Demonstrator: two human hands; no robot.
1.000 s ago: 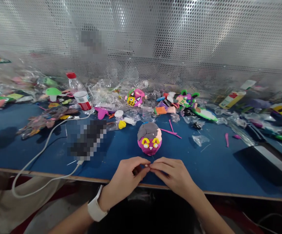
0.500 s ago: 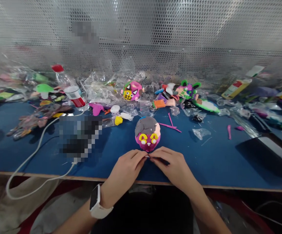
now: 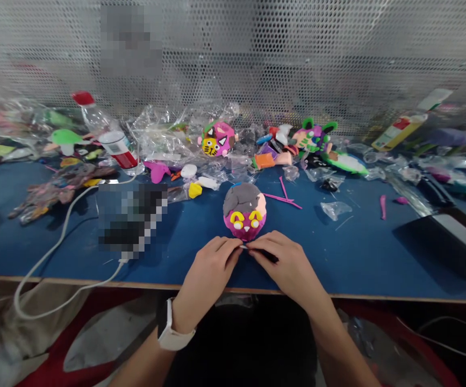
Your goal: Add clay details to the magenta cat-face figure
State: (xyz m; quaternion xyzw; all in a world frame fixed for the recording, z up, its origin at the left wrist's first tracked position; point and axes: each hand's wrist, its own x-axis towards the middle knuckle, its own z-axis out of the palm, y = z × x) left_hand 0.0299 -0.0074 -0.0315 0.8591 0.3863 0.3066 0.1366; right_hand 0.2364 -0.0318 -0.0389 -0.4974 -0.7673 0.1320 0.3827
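Over the blue surface, the left hand and the right hand have been brought nearer the clay head, which is set just beyond them, face turned toward the hands. Each grip is closed to a fingertip pinch; between them a tiny white strip is held, long axis running sideways.

On my feed I count two hands at the table's front edge, one watch, one clay face just beyond, two more clay faces and two bottles toward the back edge.
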